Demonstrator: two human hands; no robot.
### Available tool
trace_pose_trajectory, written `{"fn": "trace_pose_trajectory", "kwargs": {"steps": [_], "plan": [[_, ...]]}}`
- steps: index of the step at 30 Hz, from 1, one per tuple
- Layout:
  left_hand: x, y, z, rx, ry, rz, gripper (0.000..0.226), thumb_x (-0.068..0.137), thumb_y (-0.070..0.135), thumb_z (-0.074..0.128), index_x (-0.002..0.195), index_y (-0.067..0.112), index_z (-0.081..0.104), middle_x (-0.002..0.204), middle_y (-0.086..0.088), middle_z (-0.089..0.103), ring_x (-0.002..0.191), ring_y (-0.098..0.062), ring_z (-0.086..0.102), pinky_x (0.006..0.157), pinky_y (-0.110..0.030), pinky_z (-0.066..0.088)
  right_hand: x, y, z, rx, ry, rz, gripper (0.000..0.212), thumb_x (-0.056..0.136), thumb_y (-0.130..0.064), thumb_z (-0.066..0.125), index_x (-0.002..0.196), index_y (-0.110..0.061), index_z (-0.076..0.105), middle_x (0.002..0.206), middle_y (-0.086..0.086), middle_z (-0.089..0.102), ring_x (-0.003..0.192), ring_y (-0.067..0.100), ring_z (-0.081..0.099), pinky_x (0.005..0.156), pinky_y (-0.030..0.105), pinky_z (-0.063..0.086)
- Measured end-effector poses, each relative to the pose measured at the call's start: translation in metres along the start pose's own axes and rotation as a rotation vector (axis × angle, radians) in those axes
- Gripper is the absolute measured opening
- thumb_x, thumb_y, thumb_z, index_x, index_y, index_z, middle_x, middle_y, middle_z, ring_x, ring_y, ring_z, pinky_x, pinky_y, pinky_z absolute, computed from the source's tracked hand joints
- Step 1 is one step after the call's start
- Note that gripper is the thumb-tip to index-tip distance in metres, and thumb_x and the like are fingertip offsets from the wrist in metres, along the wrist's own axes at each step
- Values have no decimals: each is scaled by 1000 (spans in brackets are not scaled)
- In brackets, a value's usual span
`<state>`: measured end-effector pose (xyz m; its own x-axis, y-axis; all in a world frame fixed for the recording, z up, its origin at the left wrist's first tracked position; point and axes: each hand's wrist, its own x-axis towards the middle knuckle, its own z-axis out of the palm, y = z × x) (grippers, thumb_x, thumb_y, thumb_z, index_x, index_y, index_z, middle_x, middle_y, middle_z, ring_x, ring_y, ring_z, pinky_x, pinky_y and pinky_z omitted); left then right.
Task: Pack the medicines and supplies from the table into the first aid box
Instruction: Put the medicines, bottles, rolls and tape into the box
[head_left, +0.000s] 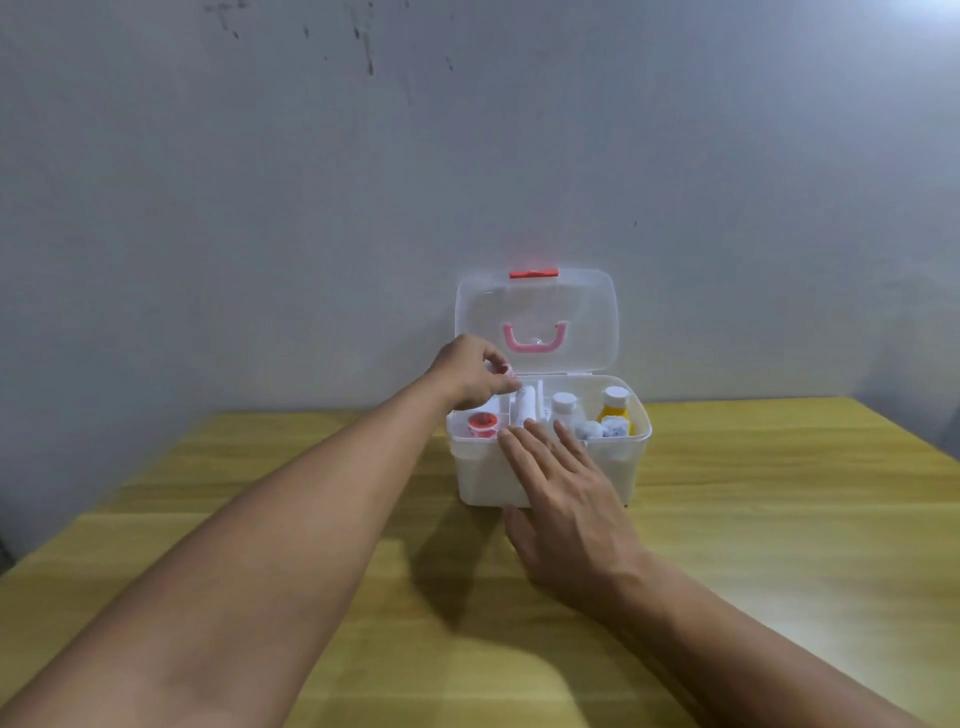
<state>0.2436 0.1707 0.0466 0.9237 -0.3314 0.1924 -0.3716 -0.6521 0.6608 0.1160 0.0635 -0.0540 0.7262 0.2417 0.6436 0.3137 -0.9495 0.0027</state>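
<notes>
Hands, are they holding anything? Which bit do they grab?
The left hand pinches a small red-and-white thing in its fingertips; which part cannot be told. The right hand holds nothing; it lies flat against the box front.

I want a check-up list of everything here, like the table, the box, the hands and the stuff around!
Surface: wooden table, bare around the box.
Job's things: first aid box stands open, clear lid raised against the wall. Inside are a red-capped tub, a white roll, a white bottle, a yellow bottle and small wrapped bundles.
Clutter: nothing seen.
Grippers: left hand holds a small red-and-white item over the box's left side; right hand is open, flat against the box front.
Cables: nothing seen.
Surroundings: grey wall with dark scuffs.
</notes>
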Motion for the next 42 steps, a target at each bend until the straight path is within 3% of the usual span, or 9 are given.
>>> {"fn": "trace_pose_trajectory", "kwargs": {"steps": [7, 13, 19, 24, 29, 33, 37, 42], "plan": [[1, -1, 6, -4, 26, 1, 37, 87, 24, 68, 119, 6, 64, 136, -12, 56, 125, -29, 52, 88, -29, 37, 0, 3, 3, 9, 16, -5, 70, 72, -18, 62, 138, -3, 46, 140, 11, 53, 136, 30, 42, 116, 45, 28], [-2, -14, 0, 22, 4, 10, 42, 84, 23, 72, 122, 7, 63, 133, -11, 60, 123, -25, 55, 92, -29, 41, 0, 2, 4, -1, 15, -1, 70, 72, -21, 63, 138, -4, 47, 141, 11, 53, 136, 30, 42, 117, 45, 27], [-1, -27, -1, 150, 30, 6, 41, 79, 27, 76, 118, 17, 68, 134, -10, 57, 124, -27, 52, 103, -39, 42, 0, 2, 4, -11, 0, 7, 69, 74, -23, 62, 138, -4, 46, 141, 12, 53, 136, 29, 42, 118, 44, 27], [-2, -27, -10, 104, 28, 24, 36, 83, 23, 72, 117, 11, 69, 117, -9, 67, 109, -22, 60, 96, -33, 46, 0, 3, 4, 5, 5, 3, 69, 72, -21, 61, 137, -3, 47, 139, 11, 54, 135, 30, 42, 118, 44, 26], [-14, -20, -25, 50, 19, 35, 36, 84, 11, 71, 119, 7, 66, 114, -7, 67, 95, -18, 59, 86, -27, 46, 0, 2, 5, 10, 10, 14, 70, 71, -21, 62, 137, -4, 47, 139, 11, 54, 135, 29, 43, 118, 43, 25], [-24, -21, -32, 120, -68, 32, 34, 81, 1, 71, 115, 6, 69, 116, -8, 68, 109, -18, 64, 91, -29, 50, 0, 1, 5, 4, 3, 15, 70, 72, -22, 62, 137, -3, 46, 139, 11, 54, 135, 29, 43, 118, 44, 26], [-27, -19, -33, 189, -103, 49, 34, 79, -3, 70, 112, 4, 71, 119, -9, 69, 108, -18, 65, 95, -33, 52, 0, 0, 4, 2, -1, 21, 71, 72, -22, 63, 138, -4, 46, 140, 11, 53, 135, 28, 42, 118, 43, 25], [-30, -15, -24, 245, -166, 90, 31, 76, -2, 74, 106, 6, 72, 109, -9, 72, 101, -18, 68, 84, -28, 54, 0, -1, 1, 20, 1, 13, 72, 70, -20, 63, 139, -6, 45, 141, 9, 52, 135, 28, 42, 118, 42, 25]]}}
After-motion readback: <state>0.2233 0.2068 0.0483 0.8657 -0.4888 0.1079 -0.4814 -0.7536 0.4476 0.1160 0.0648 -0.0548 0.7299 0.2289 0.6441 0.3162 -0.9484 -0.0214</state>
